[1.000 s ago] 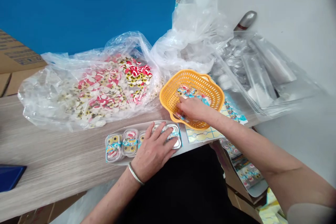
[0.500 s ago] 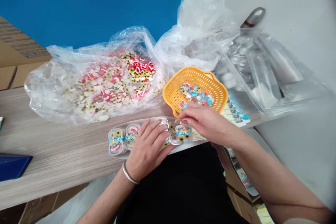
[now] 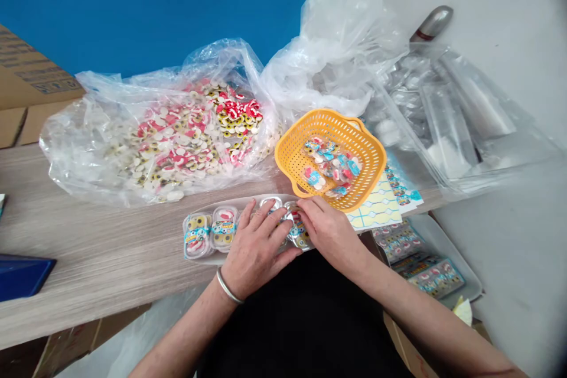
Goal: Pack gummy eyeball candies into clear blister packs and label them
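Small clear plastic gummy boxes (image 3: 224, 228) with blue printed bands stand in a row on a long pale tray (image 3: 234, 202) at the table's front edge. Over the middle of the row lies my left hand (image 3: 261, 248), palm down with fingers spread, hiding some of the boxes. At the right end, my right hand (image 3: 332, 230) has its fingers pinched together at the rim of a gummy box (image 3: 300, 235). Just behind stands an orange basket (image 3: 287, 159) holding several small wrapped gummy pieces (image 3: 328, 156).
A big clear bag (image 3: 88, 130) of red, white and yellow gummies lies behind the row. Plastic bags (image 3: 336, 41) and clear packaging (image 3: 447, 124) pile up at the back right. Printed sheets (image 3: 378, 204) lie under the basket. Below right is a bin (image 3: 469, 283) with packed strips.
My right hand has moved down and left from the basket's front edge to the right-end gummy box. My left hand stays spread over the row, shifted slightly.
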A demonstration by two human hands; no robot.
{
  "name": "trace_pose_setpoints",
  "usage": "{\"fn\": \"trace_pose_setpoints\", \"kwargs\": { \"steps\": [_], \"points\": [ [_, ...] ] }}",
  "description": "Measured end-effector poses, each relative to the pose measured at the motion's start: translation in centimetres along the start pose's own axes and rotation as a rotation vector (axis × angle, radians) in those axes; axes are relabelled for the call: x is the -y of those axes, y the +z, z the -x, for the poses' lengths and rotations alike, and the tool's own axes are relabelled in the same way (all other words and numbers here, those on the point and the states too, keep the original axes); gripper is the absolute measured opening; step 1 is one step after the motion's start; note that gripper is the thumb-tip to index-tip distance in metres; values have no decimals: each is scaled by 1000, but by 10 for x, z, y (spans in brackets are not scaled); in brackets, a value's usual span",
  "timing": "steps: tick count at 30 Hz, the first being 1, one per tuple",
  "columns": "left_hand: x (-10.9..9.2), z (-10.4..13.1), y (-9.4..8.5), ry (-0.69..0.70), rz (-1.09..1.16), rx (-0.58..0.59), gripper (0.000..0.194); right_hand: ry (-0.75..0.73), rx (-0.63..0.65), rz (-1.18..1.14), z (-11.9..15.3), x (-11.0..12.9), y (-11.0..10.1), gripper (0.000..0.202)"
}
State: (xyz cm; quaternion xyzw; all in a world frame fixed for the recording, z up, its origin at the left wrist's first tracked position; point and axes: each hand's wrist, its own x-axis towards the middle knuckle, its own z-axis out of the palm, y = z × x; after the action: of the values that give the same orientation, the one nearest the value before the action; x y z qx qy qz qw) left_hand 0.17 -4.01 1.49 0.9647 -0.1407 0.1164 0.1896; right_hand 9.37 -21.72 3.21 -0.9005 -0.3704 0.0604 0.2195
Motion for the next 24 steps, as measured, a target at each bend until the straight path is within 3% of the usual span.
{"fn": "trace_pose_setpoints", "kwargs": {
  "steps": [4,11,15,19,21,24],
  "points": [
    [-3,-4,-1,-58,-25,15,39,-7,-115,-69,12,4,6,22],
    [-6,-9,-1,-72,-31,2,31,-35,-209,-81,24,4,20,18],
    [-5,-14,-5,-85,13,-83,30,-43,-329,-129,31,4,4,18],
    [14,-49,-11,-293,122,-247,32,152,-628,-85,37,-20,-21,39],
    [30,-79,-11,-469,243,-186,38,313,-698,-131,36,-42,-21,58],
    [50,-124,-7,-663,328,-14,43,470,-603,-503,31,-76,-6,78]
  ]
}}
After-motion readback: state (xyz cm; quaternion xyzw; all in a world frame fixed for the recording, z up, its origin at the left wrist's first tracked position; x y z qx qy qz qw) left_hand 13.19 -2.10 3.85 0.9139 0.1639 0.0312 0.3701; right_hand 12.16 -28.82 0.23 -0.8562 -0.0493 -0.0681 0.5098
